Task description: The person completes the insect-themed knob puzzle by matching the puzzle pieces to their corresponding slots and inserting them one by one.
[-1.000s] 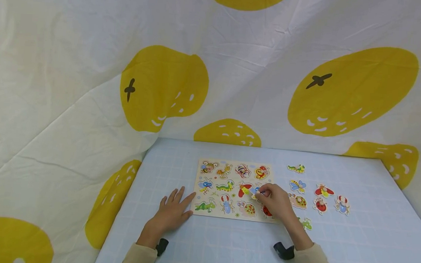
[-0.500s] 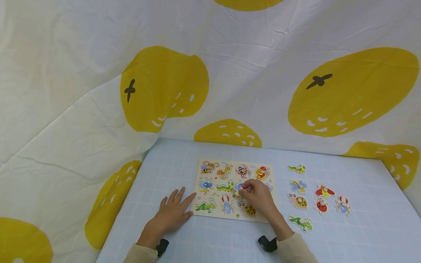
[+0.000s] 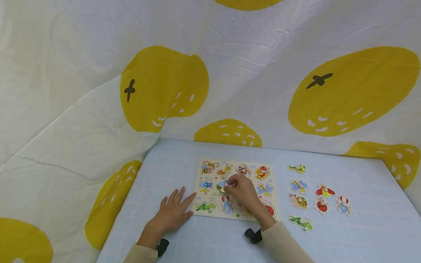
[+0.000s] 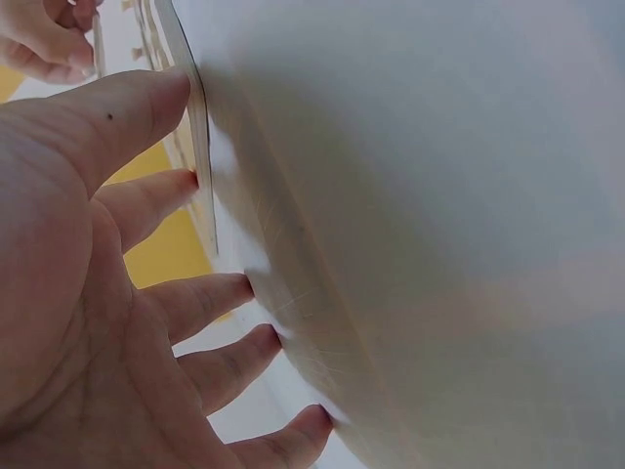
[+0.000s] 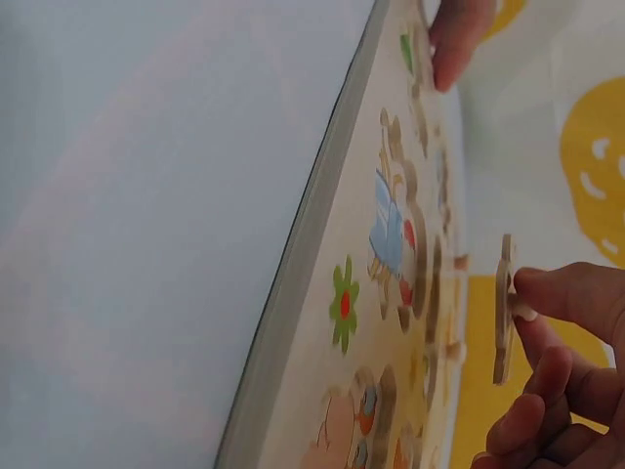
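Note:
A wooden puzzle board (image 3: 209, 216) printed with insects lies on the table. My right hand (image 3: 244, 192) is over its middle row, thumb and fingers pinching the small knob of a bluish insect puzzle piece (image 5: 503, 313). In the right wrist view that piece appears edge-on, raised off the board; its picture is mostly hidden by my fingers in the head view. My left hand (image 3: 171, 213) rests with fingers spread at the board's left edge. In the left wrist view its thumb (image 4: 146, 103) and index finger touch that edge, while the other fingertips lie on the tablecloth.
Right of the board lie loose pieces: a caterpillar (image 3: 297, 169), a blue-winged bee (image 3: 298, 186), a snail (image 3: 298, 201), a red-winged insect (image 3: 324, 191), a ladybug (image 3: 320, 206), a beetle (image 3: 343, 205) and a grasshopper (image 3: 300, 223). A fruit-printed curtain (image 3: 249, 89) hangs behind.
My right hand has moved left across the board with the insect puzzle piece, from the right side to above the middle row's caterpillar slot. My left hand has stayed put.

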Available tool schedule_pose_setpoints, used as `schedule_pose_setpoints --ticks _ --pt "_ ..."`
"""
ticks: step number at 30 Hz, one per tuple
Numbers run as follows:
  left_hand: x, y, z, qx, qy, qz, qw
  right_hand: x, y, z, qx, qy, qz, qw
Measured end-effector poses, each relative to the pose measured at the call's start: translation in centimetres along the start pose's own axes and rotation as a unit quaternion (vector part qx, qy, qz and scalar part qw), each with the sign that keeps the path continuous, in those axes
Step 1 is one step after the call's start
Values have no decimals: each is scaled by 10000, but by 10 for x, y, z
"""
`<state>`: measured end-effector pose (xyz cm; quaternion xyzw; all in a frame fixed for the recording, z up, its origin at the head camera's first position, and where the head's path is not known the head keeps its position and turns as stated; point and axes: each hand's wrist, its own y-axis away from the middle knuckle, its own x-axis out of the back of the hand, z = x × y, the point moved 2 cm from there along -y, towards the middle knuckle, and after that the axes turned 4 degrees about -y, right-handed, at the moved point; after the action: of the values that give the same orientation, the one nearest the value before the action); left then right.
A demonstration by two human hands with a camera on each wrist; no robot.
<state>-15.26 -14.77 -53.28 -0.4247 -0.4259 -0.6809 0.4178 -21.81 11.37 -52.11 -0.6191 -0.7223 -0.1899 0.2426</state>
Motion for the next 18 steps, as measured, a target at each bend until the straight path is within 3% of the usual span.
schedule_pose_setpoints --ticks 18 --pt "-1 0 -1 -85 -22 -29 10000 -41 -21 -24 305 110 -396 9987"
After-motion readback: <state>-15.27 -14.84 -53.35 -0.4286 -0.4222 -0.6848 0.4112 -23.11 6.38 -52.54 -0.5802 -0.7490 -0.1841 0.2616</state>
